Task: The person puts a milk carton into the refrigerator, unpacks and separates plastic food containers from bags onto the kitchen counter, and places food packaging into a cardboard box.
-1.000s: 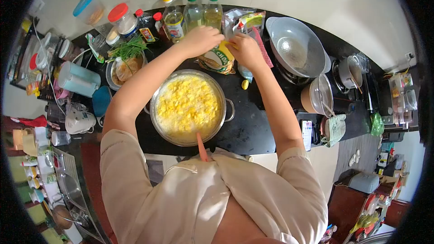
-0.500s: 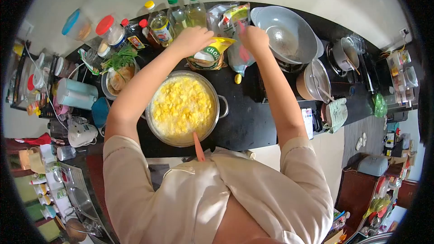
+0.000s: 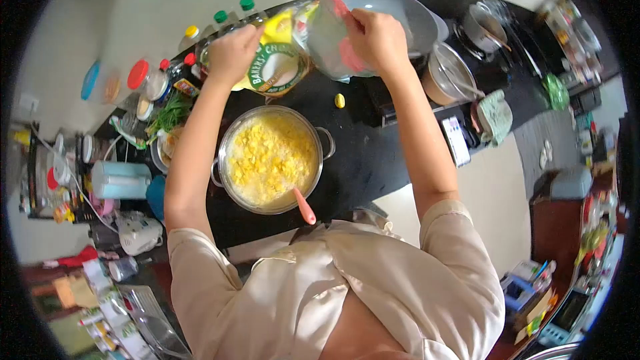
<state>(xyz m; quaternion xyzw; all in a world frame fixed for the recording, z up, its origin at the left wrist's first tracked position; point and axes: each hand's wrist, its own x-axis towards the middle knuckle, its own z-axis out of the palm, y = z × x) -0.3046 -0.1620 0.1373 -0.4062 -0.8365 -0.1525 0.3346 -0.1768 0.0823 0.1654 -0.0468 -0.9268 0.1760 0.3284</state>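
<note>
Pinched in my left hand [image 3: 233, 55] is the upper edge of a yellow and green bag [image 3: 277, 67] printed "Bakers' Choice". My right hand [image 3: 381, 41] grips a clear plastic bag [image 3: 327, 37] with pink markings, held up beside the yellow one. Their inner edges overlap, and I cannot tell whether they touch. Below the bags stands a steel pot [image 3: 222, 183] filled with yellow chunks [image 3: 270, 153] in pale liquid. An orange-pink utensil handle [image 3: 305, 207] leans out over its near rim. A small yellow object [image 3: 340, 101] lies on the black counter [image 3: 360, 160].
Bottles with green caps [image 3: 247, 4] and several jars line the wall at left. A large grey pan [image 3: 400, 13] sits behind my right hand. To its right are a bowl of brown liquid [image 3: 437, 87], a saucepan [image 3: 481, 30], a phone [image 3: 455, 140] and a cloth [image 3: 494, 117].
Both bags have come up off the counter in my hands, the clear one swinging up and left. The whole view has shifted and turned a little.
</note>
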